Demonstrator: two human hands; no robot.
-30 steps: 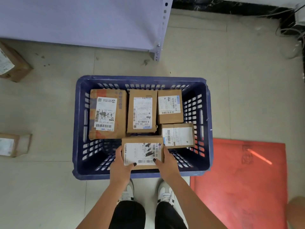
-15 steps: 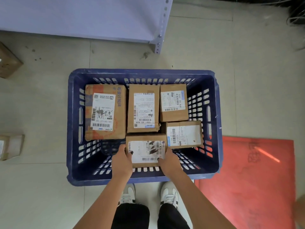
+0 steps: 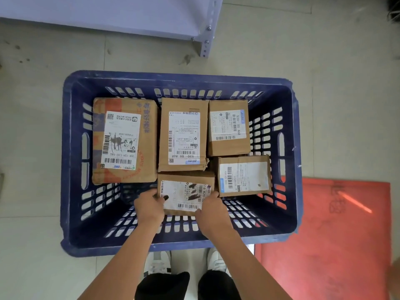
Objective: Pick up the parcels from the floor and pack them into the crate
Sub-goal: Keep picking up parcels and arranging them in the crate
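Small parcel (image 3: 186, 192): a brown cardboard box with a white label on top. It is low inside the blue crate (image 3: 71, 169), near the front wall, touching the tall parcel (image 3: 184, 135) behind it and just beside the sideways parcel (image 3: 243, 176).
Left hand (image 3: 149, 207): holds the left end of the small parcel, thumb on the label, the other fingers curled round the side.
Right hand (image 3: 211, 213): holds the right end the same way, fingers curled on the edge.
How it may feel: probably light, since it is small. The cardboard looks stiff with hard corners, so it should not bend. The label looks smooth and could be a bit slippery.
Best place to hold: the two short ends, one hand on each, like now. The plain cardboard grips better than the label.
Other parcels in the crate: a big parcel (image 3: 124, 140) at the back left and a square parcel (image 3: 228, 127) at the back right.
Room left: an open bit of crate bottom in front of the big parcel.
Around the crate: pale floor (image 3: 335, 105), a red mat (image 3: 346, 234) on the right, a grey shelf (image 3: 108, 11) behind.
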